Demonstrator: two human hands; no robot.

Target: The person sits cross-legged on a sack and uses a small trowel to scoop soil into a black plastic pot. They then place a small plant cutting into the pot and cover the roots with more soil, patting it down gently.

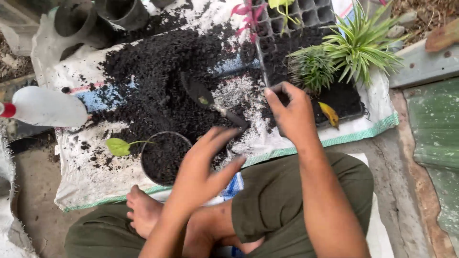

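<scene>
Your left hand point(203, 162) hovers with fingers spread loosely, holding nothing, just beside the small pot point(165, 157) of dark soil, while your right hand point(289, 112) is pinched on a thin stem point(260, 59) rising from the seedling tray point(306, 19). Pull too hard and I'd expect that stem to snap or tear at the roots. The trowel point(210, 102) lying in the loose soil point(153, 81) sits near your left fingers, so a careless sweep could knock it or tip the pot.

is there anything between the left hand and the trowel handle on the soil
Nothing visible does. The left hand hovers with fingers spread just short of the trowel, whose handle end points at it; the small pot of soil sits off to its side.
</scene>
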